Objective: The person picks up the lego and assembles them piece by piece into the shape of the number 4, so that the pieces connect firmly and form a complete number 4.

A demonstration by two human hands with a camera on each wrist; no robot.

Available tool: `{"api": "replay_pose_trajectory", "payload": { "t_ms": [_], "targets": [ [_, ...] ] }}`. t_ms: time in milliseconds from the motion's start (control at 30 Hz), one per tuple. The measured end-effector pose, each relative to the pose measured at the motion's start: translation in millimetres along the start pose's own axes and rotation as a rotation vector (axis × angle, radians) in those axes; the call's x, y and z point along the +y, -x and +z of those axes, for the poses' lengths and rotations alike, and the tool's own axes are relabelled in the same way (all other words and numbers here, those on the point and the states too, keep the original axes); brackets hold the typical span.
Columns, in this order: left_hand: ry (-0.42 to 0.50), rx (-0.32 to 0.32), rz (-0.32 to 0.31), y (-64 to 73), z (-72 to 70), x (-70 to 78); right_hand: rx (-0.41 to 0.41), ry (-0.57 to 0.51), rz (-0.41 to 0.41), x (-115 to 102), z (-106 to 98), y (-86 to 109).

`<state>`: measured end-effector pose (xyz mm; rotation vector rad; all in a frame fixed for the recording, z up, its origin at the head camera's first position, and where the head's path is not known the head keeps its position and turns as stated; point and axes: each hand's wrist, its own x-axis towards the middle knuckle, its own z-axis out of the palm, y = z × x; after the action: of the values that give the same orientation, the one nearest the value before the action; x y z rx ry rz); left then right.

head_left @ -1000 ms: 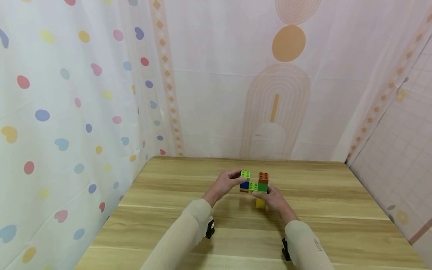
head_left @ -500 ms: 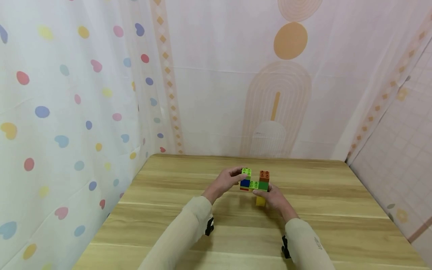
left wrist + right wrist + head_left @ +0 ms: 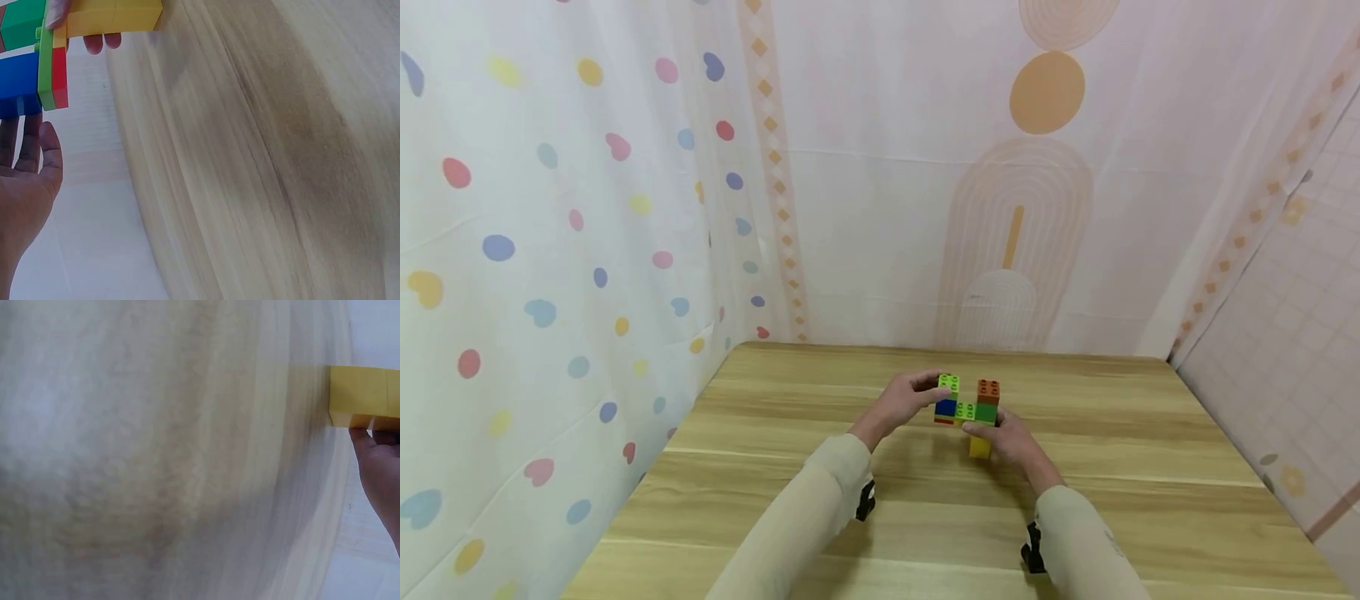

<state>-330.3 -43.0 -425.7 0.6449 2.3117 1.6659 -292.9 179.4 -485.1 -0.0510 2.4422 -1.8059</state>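
Note:
Both hands hold one built piece of toy building bricks [image 3: 966, 412] over the table. My left hand [image 3: 901, 404] pinches its left tower, thumb in front and fingers behind. That tower has a lime brick [image 3: 951, 382] above a blue brick [image 3: 945, 408], with red [image 3: 59, 78] beneath. My right hand [image 3: 1017, 439] grips the right side, its thumb across the front of the low lime middle. On that side a brown-orange brick [image 3: 988, 390] tops a green brick [image 3: 987, 412]. Below them a yellow block [image 3: 362, 394] extends down; whether it touches the table is unclear.
The wooden table [image 3: 775, 400] has its far edge behind the bricks. A dotted curtain [image 3: 572, 208] hangs on the left, and a patterned curtain [image 3: 880, 250] at the back. Dark devices show at both wrists, such as the left wrist device [image 3: 866, 500].
The head view has shifted slightly. Both hands keep their grip on the bricks, with no clear movement of either hand or of the built piece.

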Motion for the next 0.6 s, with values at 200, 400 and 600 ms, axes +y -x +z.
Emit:
{"api": "replay_pose_trajectory", "payload": {
  "t_ms": [200,400,600],
  "targets": [
    [0.01,0.007,-0.009,-1.2,-2.7,-2.4,-0.009,0.155,-0.041,6,2,1.0],
    [0.022,0.013,-0.016,1.3,-6.0,-3.6,-0.007,0.141,-0.054,4,2,3.5],
    [0.013,0.019,-0.025,2.4,-10.7,-2.4,0.014,0.087,-0.077,-8,-1,6.3]
  ]
}}
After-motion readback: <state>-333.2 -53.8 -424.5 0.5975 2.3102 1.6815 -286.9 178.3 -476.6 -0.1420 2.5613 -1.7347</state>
